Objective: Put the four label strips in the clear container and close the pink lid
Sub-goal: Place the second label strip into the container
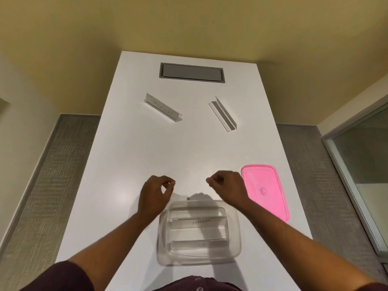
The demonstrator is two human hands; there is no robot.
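The clear container (163,238) sits at the near edge of the white table, lid off. Two label strips lie inside it: one marked ELEPHANT (197,222) and one nearer me (198,244). Two more clear strips rest farther up the table, one at the left (162,107) with writing and one at the right (223,116). The pink lid (265,191) lies flat to the right of the container. My left hand (155,193) and my right hand (226,185) hover just beyond the container's far rim, fingers curled, holding nothing.
A grey cable hatch (192,72) is set into the far end of the white table (126,164). Grey carpet lies on both sides, a glass panel (365,171) stands at the right, and yellow walls rise behind.
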